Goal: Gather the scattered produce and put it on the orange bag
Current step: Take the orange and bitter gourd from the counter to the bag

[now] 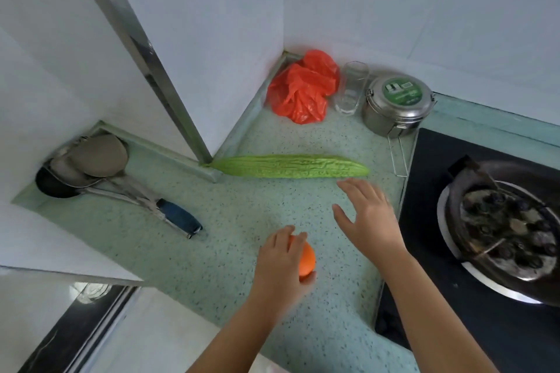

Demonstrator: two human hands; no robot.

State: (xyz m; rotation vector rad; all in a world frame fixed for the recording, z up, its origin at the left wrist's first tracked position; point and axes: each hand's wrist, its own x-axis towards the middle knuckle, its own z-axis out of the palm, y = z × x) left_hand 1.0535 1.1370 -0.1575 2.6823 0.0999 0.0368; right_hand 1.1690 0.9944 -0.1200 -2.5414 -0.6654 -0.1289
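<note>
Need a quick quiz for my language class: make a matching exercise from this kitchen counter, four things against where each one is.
Things
1. orange fruit
2. bitter gourd
3. orange bag
4. steel tin

Places
A. crumpled in the far corner
B. beside the black hob
C. gripped by the left hand
D. lying flat across the middle of the counter

Pairs: 1-C, 2-D, 3-A, 4-B
</note>
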